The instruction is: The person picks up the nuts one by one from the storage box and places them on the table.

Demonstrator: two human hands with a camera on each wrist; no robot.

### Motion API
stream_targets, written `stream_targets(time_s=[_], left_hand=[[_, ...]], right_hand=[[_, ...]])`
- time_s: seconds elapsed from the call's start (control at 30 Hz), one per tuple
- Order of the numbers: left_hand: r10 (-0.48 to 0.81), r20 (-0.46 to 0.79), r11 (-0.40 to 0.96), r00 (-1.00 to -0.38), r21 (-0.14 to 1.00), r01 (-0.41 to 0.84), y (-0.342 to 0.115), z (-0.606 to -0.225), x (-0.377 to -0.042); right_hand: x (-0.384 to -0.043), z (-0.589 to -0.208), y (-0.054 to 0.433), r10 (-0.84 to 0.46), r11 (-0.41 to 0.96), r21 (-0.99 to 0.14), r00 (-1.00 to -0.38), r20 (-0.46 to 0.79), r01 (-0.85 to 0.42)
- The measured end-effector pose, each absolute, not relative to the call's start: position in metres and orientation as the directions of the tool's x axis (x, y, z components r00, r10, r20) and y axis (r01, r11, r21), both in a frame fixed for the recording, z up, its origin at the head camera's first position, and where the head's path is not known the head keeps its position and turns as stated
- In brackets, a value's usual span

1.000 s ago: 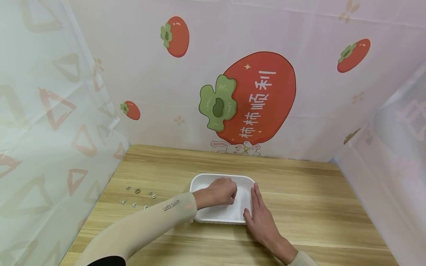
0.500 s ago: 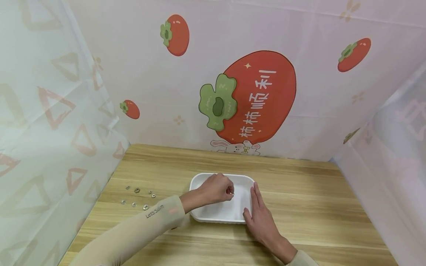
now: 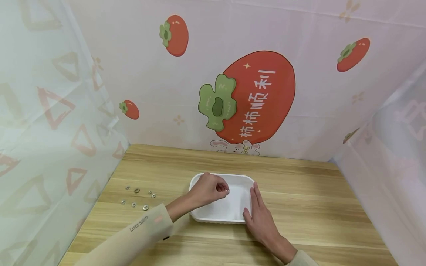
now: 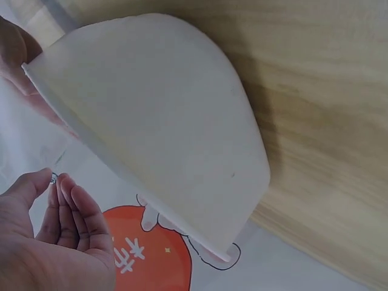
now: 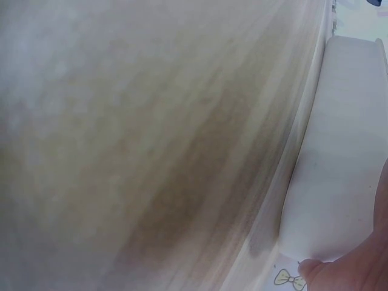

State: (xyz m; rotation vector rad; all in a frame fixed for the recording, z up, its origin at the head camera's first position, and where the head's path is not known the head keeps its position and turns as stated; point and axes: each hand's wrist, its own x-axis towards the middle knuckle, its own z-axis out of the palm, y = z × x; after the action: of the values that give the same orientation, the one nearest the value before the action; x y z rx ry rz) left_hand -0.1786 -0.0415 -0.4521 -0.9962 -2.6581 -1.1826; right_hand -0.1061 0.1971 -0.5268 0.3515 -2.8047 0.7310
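My left hand (image 3: 209,189) is over the left half of a white plastic tray (image 3: 223,221). Between thumb and fingertips it pinches a small metal nut (image 4: 53,178), seen in the left wrist view. My right hand (image 3: 263,220) rests against the tray's right end, its fingers straight along the rim and the thumb spread toward the front corner. In the right wrist view, part of that hand (image 5: 348,270) lies against the outer wall of the tray. More metal nuts of different sizes, such as a larger one (image 3: 145,207) and a darker one (image 3: 137,190), lie loosely grouped left of the tray.
The wooden table (image 3: 299,207) carries the tray near its middle. A printed cloth backdrop (image 3: 319,92) with persimmon pictures stands behind it, and similar cloth hangs along the left (image 3: 43,147) and right sides.
My left hand has drawn back a little to the left over the tray, its forearm pulling toward the front left. The pinched nut has come into sight. My right hand has stayed put.
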Motion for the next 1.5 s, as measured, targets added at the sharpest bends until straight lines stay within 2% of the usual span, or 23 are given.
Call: stream_targets(time_s=[0.5, 0.83, 1.5], left_hand=[[0.45, 0.35, 0.316, -0.822, 0.798, 0.513, -0.06, -0.456, -0.168], [0.348, 0.307, 0.308, -0.886, 0.855, 0.417, -0.079, -0.452, -0.158], [0.228, 0.328, 0.273, -0.916, 0.882, 0.384, -0.129, -0.448, -0.148]], right_hand=[[-0.106, -0.527, 0.196, -0.176, 0.844, -0.46, -0.952, 0.251, -0.277], [-0.105, -0.528, 0.196, -0.174, 0.841, -0.459, -0.946, 0.273, -0.286], [-0.106, -0.527, 0.197, -0.172, 0.843, -0.459, -0.949, 0.263, -0.28]])
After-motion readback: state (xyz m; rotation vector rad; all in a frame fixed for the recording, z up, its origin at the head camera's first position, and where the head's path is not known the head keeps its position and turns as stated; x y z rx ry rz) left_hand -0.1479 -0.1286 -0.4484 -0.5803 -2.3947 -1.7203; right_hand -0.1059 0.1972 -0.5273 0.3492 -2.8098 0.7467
